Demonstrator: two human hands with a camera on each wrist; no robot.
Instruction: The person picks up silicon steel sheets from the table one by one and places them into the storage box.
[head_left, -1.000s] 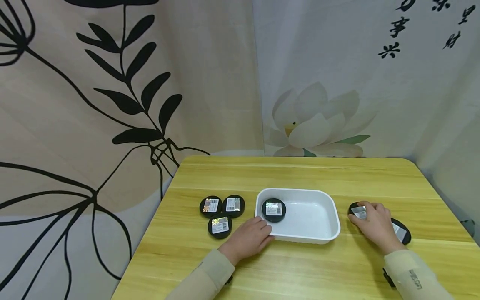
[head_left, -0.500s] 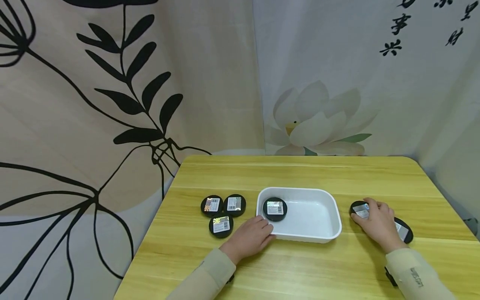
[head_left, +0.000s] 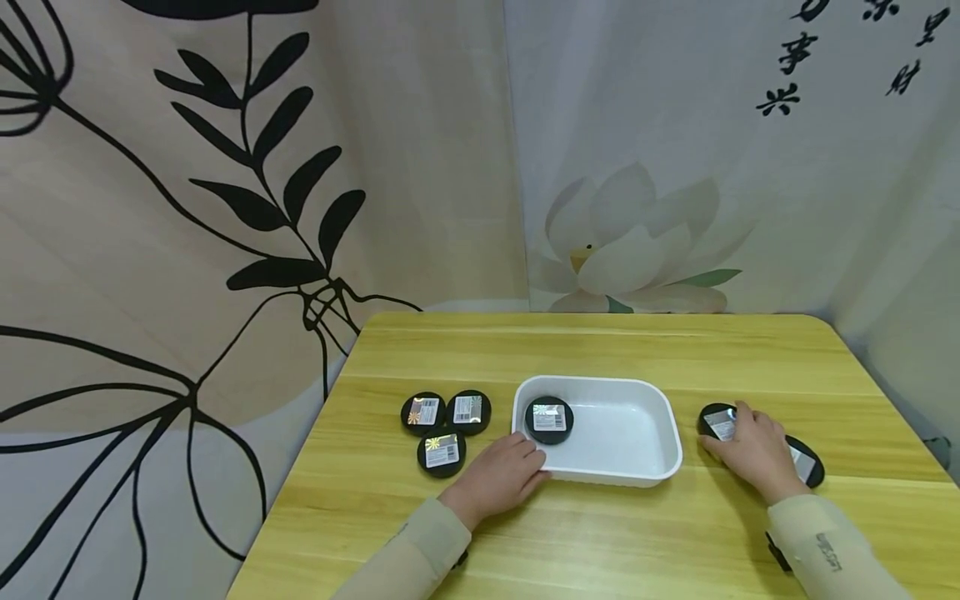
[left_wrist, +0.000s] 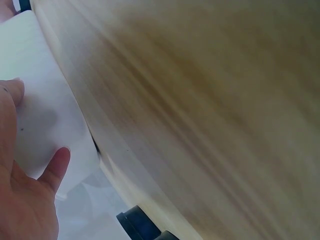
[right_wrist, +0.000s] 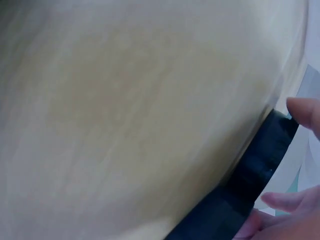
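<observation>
In the head view my left hand (head_left: 495,475) holds the near left corner of a white plastic tray (head_left: 663,467). The left wrist view shows a digit against the tray's outer wall (left_wrist: 45,65). A thick black disc with a silver barcode label (head_left: 549,420) lies inside, at the tray's left end. To the right of the tray, my right hand (head_left: 757,454) pinches a similar black disc (head_left: 717,422) by its edges, flat on the table. A second black disc (head_left: 808,463) lies against it, partly under the hand. Side walls of both show in the right wrist view.
Left of the tray sit three more labelled black discs (head_left: 441,453) in a tight cluster on the yellow wooden table (head_left: 600,342). Printed curtains (head_left: 427,167) hang behind the table's far edge.
The right hand's fingers have shifted slightly to the right, baring more of the disc's label. The left hand, tray and other discs stay in place.
</observation>
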